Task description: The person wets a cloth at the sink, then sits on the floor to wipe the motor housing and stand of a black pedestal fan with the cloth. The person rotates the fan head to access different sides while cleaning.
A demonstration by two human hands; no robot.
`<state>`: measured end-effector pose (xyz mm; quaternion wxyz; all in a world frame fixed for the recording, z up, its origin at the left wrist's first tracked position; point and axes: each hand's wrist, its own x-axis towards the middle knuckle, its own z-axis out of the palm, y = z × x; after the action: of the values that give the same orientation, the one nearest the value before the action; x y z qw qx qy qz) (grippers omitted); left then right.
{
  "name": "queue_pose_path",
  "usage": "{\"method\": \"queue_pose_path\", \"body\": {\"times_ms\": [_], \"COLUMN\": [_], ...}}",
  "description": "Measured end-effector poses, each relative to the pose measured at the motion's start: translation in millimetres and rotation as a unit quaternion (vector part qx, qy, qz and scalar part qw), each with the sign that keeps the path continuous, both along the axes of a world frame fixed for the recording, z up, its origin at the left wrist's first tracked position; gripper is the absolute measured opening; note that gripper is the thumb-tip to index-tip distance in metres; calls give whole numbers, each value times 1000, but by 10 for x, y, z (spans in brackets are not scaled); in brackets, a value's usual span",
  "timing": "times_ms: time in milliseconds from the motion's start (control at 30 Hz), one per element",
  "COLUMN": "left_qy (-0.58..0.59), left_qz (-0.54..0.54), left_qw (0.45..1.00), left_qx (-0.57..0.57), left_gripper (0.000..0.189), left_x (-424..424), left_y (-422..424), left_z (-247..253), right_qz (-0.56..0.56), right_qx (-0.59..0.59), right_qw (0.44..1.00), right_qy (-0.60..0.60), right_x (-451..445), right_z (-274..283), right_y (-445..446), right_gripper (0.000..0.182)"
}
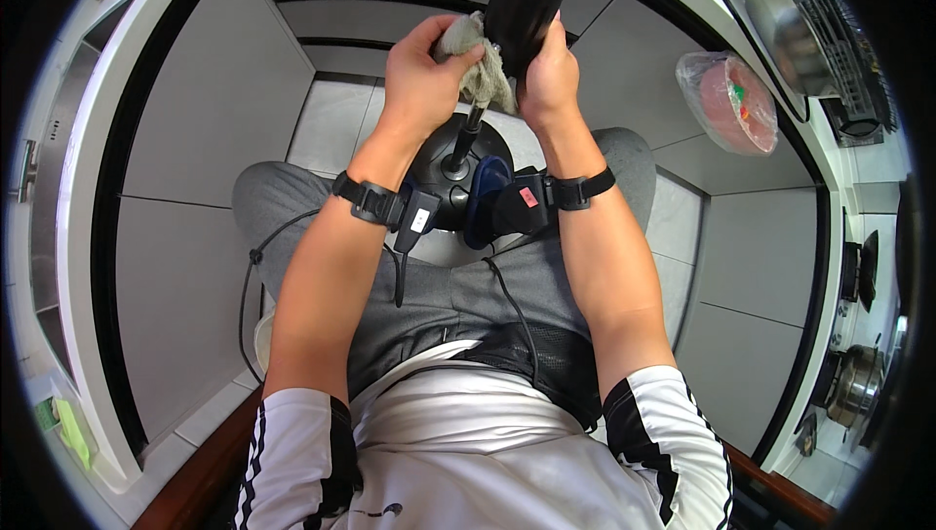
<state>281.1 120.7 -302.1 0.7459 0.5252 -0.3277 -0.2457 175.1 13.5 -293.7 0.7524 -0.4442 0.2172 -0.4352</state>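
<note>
Before me stands a black floor-standing appliance, which looks like a pedestal fan. Its thick upper housing (526,7) runs out of the top of the picture. Below it, a thin metal and black pole (466,141) comes down to a round black base (433,153) on the floor between my legs. My left hand (418,80) pinches a crumpled, greyish-white cloth (477,65) against the housing's left side, by the top of the pole. On the opposite side, my right hand (550,80) grips the housing, its fingers mostly hidden behind it.
Grey cabinets (197,106) enclose the tiled floor (329,117). A pink container in a clear plastic bag (727,102) hangs at the right counter. Pots (855,384) stand on that counter. A dark blue slipper (488,197) lies over the base. Cables (523,310) trail from my wrist-worn devices.
</note>
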Motion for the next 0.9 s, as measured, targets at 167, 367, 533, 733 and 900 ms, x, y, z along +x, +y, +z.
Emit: {"method": "queue_pose_path", "body": {"times_ms": [167,367,533,733,900], "left_qy": [-233,-102,-63,-46,192], "left_qz": [117,85,46,1,-125], "left_qw": [965,991,997,996,973], "left_qx": [36,31,19,73,2], "left_gripper": [47,33,34,34,38], "left_x": [-148,-80,-61,-130,84], "left_y": [1,-16,-17,-22,30], "left_z": [44,-7,-16,118,112], "right_qz": [3,-7,-13,-25,-29], "right_qx": [7,3,-9,-11,0], "right_qw": [1000,1000,1000,998,998], "right_qy": [18,9,25,58,49], "right_x": [8,25,37,-13,9], "right_z": [-3,-8,-6,44,97], "right_y": [49,-8,10,57,110], "right_gripper": [61,61,62,63,63]}}
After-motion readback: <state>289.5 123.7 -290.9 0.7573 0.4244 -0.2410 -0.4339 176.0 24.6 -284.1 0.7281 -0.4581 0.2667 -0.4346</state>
